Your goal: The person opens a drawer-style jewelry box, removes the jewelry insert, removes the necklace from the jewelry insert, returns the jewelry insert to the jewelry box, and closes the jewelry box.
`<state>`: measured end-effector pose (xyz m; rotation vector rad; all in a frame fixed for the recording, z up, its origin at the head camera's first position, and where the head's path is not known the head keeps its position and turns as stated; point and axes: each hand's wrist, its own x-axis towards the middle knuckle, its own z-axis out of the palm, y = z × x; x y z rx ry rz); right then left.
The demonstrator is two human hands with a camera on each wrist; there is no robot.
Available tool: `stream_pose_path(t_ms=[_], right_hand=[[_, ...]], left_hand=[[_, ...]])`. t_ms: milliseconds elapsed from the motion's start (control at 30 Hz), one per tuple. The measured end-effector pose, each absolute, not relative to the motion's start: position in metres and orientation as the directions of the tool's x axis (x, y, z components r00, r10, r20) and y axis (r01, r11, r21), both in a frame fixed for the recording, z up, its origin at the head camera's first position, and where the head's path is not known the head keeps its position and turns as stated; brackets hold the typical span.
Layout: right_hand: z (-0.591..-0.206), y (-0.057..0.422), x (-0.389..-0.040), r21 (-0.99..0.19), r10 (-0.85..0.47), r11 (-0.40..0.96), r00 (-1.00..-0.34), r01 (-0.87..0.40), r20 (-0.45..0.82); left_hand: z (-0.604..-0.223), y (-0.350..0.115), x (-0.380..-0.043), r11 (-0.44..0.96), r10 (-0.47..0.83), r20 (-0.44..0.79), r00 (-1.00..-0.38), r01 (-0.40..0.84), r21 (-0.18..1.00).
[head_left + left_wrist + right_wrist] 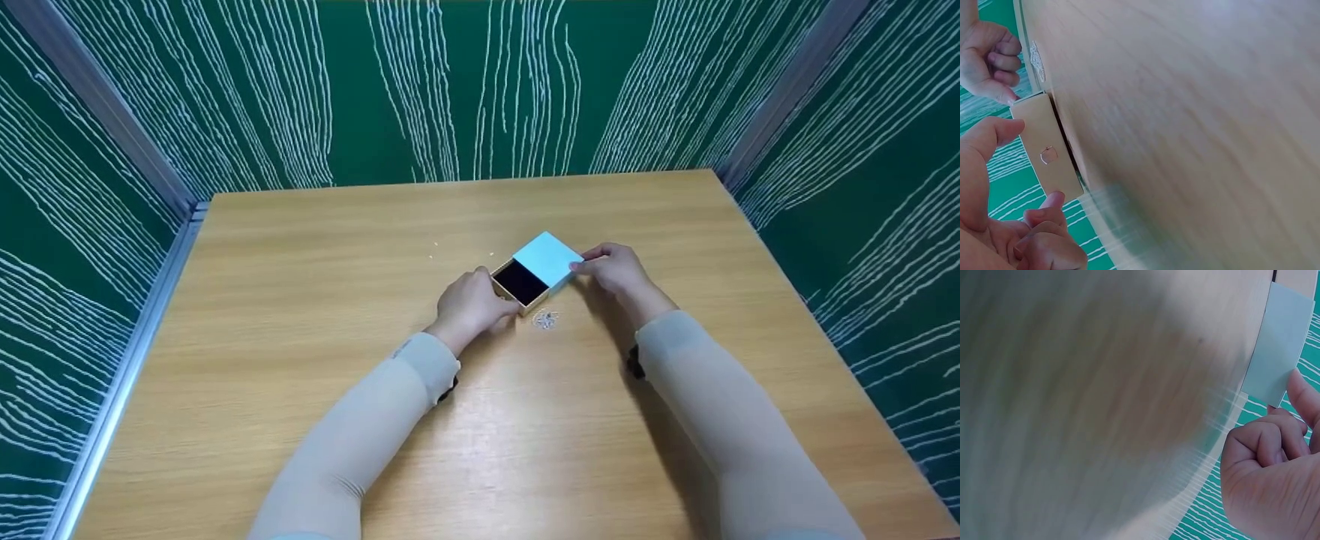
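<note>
A slide-out box lies on the table, its light blue sleeve [547, 259] partly covering a tan drawer [534, 305] with a black inside. My left hand [472, 304] grips the drawer, thumb and fingers at opposite ends of its front panel. A small metallic loop [1049, 155] sits in the middle of that panel in the left wrist view. My right hand [616, 271] pinches the far right end of the blue sleeve, as the right wrist view also shows. Close to the drawer's near corner lies a small silvery heap [545, 320], perhaps a fine chain or beads.
The wooden table [337, 262] carries a few tiny pale bits [491, 254] left of the box. Green panels [480, 90] with white wavy lines stand at the back and both sides, joined by metal posts [780, 82].
</note>
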<state>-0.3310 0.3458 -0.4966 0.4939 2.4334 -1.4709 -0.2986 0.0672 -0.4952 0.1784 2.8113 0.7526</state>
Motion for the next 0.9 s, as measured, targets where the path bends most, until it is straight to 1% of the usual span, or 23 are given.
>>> stream_pose_path(t_ms=[600,900], right_hand=[[-0.4978,0.3455,-0.3287,-0.816,0.156,0.415,-0.915,0.402,-0.371],[-0.4970,0.3451,-0.3288,-0.807,0.154,0.428,-0.913,0.405,-0.377]], left_hand=[[-0.4927,0.0702,-0.2969,0.853,0.169,-0.203,-0.964,0.040,0.520],[-0.4942,0.0713,-0.2973,0.870,0.179,-0.207,-0.962,0.057,0.489]])
